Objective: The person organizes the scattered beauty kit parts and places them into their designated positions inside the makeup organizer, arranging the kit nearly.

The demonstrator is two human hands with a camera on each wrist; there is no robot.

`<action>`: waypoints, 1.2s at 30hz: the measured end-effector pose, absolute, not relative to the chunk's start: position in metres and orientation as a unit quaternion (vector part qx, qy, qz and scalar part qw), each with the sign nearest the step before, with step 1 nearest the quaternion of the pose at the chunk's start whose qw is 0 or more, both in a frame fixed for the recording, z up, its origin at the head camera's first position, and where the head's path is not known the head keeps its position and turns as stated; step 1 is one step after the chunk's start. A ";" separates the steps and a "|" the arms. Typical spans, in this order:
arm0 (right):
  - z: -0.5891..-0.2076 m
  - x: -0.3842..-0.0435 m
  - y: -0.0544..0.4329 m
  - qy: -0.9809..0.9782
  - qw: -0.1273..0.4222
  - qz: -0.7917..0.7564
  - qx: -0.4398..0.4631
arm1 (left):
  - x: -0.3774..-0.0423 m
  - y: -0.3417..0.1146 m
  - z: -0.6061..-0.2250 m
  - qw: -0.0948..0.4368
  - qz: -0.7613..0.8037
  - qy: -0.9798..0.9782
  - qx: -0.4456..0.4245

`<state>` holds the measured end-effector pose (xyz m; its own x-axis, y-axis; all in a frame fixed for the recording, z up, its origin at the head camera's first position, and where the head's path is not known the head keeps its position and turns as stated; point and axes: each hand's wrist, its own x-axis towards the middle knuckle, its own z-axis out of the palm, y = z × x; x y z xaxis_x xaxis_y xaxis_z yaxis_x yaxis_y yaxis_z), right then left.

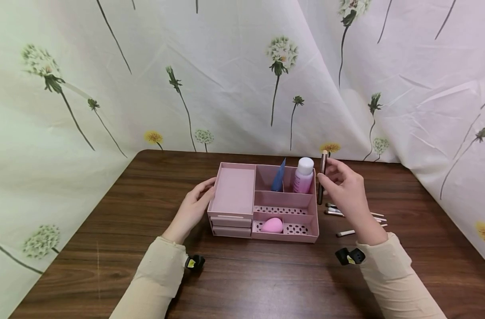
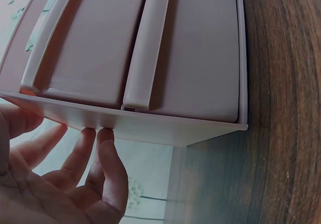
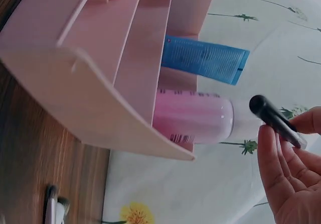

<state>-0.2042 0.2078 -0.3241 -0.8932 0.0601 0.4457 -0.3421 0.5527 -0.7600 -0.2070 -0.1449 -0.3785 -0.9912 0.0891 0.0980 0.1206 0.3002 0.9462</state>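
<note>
A pink desktop organizer [image 1: 233,188] stands on the table, with two drawers at its left front and open compartments on the right. My left hand [image 1: 192,208] rests its fingertips against the organizer's left side; the left wrist view shows the fingers [image 2: 108,158] loosely bent there. Just right of the organizer, my right hand [image 1: 344,186] pinches a slim dark cosmetic stick [image 1: 322,179] between thumb and fingers, upright with its beige end on top. The back compartments hold a blue tube [image 1: 279,177] and a pink bottle [image 1: 303,179] with a white cap. A pink makeup sponge [image 1: 272,225] lies in a front compartment.
Several makeup brushes [image 1: 348,232] with pale handles lie on the table right of the organizer, partly under my right hand and wrist. Behind the dark wooden table [image 1: 146,274] hangs a white cloth [image 1: 234,88] printed with dandelions.
</note>
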 end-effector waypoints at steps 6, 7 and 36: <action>-0.324 -0.203 0.199 -0.843 0.175 0.504 0.073 | -0.207 -0.145 -0.379 0.012 -0.589 -0.805 -0.066; -0.324 -0.203 0.198 -0.842 0.168 0.507 0.070 | -0.207 -0.145 -0.379 0.012 -0.589 -0.805 -0.066; -0.332 -0.213 0.146 -0.769 -0.004 0.629 0.111 | -0.207 -0.145 -0.378 0.014 -0.587 -0.807 -0.066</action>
